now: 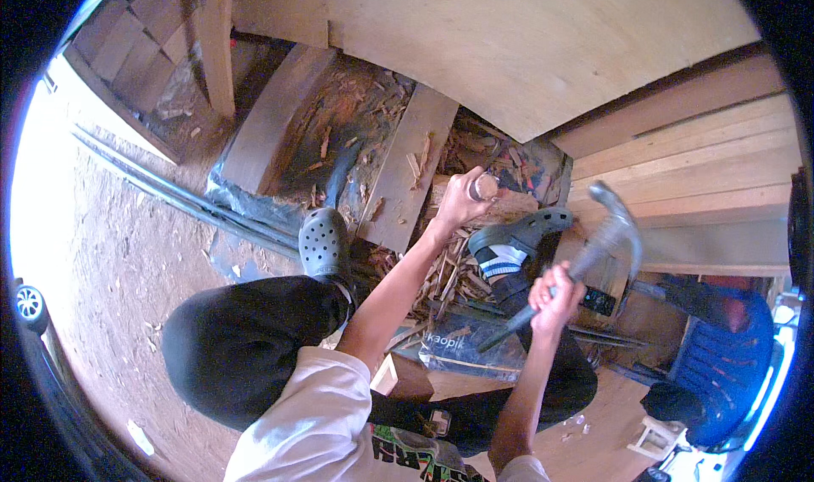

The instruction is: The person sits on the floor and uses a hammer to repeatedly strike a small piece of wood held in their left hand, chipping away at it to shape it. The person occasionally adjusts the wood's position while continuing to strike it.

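Left hand (pixel 462 204) and right hand (pixel 555 299) are apart, each clamped on one thing: the left on a round-ended handle (pixel 484 187), its lower part hidden, the right on a hammer (pixel 604 245), whose head is to the right of the handle, well apart from it. From the left come one wheel (pixel 30 304), one clog (pixel 323 243) with a foot in it, one plank (pixel 433 116) bearing loose chips (pixel 415 167), a chip heap (pixel 448 280) too jumbled to count, a second clog (pixel 531 229) holding the other foot, stacked boards (pixel 687 168) and one blue chair (pixel 727 365).
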